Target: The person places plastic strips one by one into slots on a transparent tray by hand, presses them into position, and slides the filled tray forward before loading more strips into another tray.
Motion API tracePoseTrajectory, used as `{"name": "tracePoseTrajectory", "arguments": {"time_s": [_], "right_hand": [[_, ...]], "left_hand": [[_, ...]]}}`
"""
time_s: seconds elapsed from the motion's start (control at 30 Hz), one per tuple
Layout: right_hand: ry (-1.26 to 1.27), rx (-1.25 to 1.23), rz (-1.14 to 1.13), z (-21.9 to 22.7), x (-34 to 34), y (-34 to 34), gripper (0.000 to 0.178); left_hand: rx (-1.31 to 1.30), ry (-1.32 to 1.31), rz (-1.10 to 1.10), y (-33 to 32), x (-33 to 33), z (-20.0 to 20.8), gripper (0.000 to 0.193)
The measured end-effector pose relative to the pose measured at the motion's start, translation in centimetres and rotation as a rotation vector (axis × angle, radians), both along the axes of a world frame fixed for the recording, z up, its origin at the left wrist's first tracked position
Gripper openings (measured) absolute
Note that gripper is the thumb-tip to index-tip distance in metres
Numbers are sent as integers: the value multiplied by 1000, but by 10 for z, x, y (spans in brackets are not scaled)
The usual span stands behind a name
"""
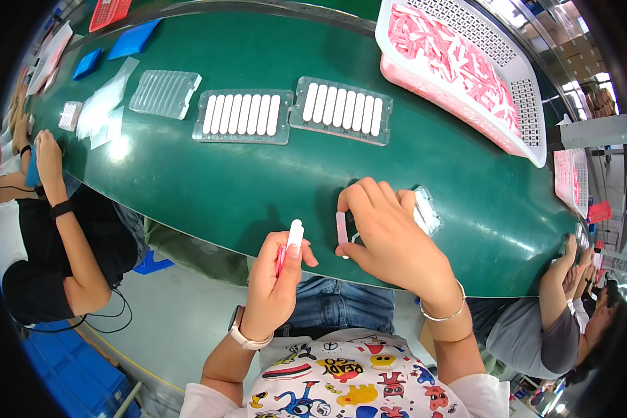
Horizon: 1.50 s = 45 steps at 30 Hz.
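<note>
My left hand (275,275) is closed around flat, round-ended strips that look like small nail files. A white strip (296,234) stands up between its thumb and fingers, and pink edges show behind it in the palm. To the right, my right hand (390,230) pinches a pink strip (341,228) lengthwise between its fingertips and thumb, just above the table's near edge. Beyond its knuckles lies a clear plastic piece (427,210), partly hidden by the hand. Farther off, two clear trays (241,136) (341,138) each hold a row of several white strips.
A white basket (460,97) heaped with pink and white strips stands at the back right of the green table (188,181). An unfilled clear tray (164,94), clear plastic sheets (104,104) and blue packs (134,40) lie left. Co-workers sit on both sides.
</note>
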State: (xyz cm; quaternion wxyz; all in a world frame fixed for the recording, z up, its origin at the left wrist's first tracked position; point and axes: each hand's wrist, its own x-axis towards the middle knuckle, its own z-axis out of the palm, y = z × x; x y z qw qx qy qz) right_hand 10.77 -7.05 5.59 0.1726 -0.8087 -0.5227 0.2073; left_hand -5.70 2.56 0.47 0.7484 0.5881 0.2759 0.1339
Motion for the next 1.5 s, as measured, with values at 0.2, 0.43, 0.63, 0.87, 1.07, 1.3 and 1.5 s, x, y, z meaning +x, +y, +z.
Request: {"name": "tracePoseTrajectory", "arguments": {"time_s": [0.2,0.43,0.63,0.87,1.07,1.3,1.5], "right_hand": [[193,429,95,-5,-7,-13,19],[-83,851,201,-14,-10,-50,17],[-49,857,209,-17,-15,-60,18],[-109,812,241,-20,-11,-70,18],[-69,853,225,-23,-12,-82,17],[-88,909,143,-31,-3,-89,16],[-170,841,212,-31,10,-87,15]], "left_hand": [[21,-44,16,-4,-1,-1,15],[-91,-112,-118,-18,15,10,18],[-368,-136,-146,-23,26,23,18],[-418,12,-275,-17,39,33,17],[-437,37,-279,-16,37,29,18],[-295,108,-311,-13,29,28,20],[-100,146,-481,-36,13,19,19]]}}
